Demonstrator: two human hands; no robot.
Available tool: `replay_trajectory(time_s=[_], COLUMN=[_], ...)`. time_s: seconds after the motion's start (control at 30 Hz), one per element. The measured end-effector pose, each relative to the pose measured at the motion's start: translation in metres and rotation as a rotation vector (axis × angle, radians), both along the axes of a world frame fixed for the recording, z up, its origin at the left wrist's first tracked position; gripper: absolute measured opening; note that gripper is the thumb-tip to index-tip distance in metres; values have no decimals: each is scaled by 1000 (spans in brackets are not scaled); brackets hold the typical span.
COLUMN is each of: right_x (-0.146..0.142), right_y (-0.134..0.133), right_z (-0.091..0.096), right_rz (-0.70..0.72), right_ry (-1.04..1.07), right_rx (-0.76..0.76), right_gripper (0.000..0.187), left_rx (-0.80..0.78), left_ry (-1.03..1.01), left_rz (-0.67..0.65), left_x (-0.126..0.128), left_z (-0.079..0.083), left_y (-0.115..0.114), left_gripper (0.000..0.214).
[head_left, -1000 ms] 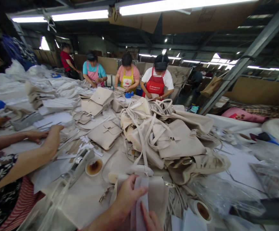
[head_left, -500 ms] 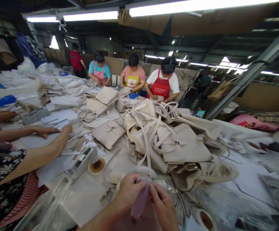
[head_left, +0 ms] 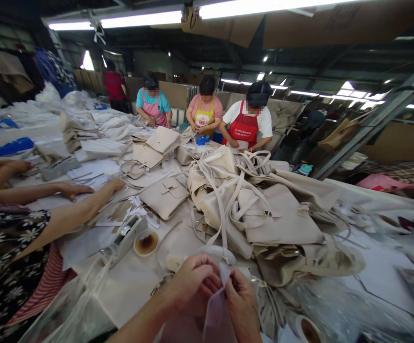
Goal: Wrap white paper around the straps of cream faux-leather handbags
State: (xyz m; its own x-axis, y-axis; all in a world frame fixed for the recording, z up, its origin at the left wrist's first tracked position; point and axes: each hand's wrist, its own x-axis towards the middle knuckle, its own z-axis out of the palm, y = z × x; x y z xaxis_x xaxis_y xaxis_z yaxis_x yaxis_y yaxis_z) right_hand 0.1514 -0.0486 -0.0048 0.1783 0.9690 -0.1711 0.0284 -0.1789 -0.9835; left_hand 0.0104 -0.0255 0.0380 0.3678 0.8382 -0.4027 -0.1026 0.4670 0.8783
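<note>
My left hand (head_left: pixel 192 281) and my right hand (head_left: pixel 241 305) meet at the bottom centre, both pinched on a thin, pale, translucent sheet (head_left: pixel 218 312) that hangs down between them. Just beyond my fingers lies a beige strap end (head_left: pixel 178 262) on the white table (head_left: pixel 135 286). A heap of beige handbags (head_left: pixel 264 214) with long straps fills the table ahead of my hands.
A person in a floral top (head_left: pixel 7 257) sits at my left, arms stretched over paper pieces. A tape dispenser (head_left: pixel 124 238) and a small dish (head_left: pixel 146 243) lie left of my hands; a tape roll (head_left: pixel 305 328) sits right. Three aproned workers (head_left: pixel 207 114) stand at the far end.
My hands have come together and gathered the pale sheet, which was spread wide a second ago. The view has shifted right and down a little. The neighbour's arm reached further forward.
</note>
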Motion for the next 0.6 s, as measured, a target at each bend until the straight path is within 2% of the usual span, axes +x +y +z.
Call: replay_trajectory(time_s=[0.07,0.1,0.27,0.4,0.47,0.53,0.6], right_x=[-1,-1,2,6,6,3,-2], right_y=[-2,-3,-6,-7,-11,-17,-25], right_z=[0,0,1,-3,-6,-9,-15], right_rz=[11,13,1,-43,-60,-51,-39], right_ry=[45,44,-53,-82,-13,146,331], right_rx=[1,1,8,21,23,3,-35], right_gripper=[35,37,41,41,42,46,60], left_rx=[-181,-202,-42,-89,-134,-143,-144], left_ry=[-157,-162,-30,96,85,62,49], left_rz=[-24,-9,162,114,61,32,19], left_x=[-2,-2,12,22,23,23,22], left_z=[-7,-12,-26,-21,-17,-15,-15], left_y=[5,6,6,7,11,15,17], left_gripper=[29,29,28,35,35,32,28])
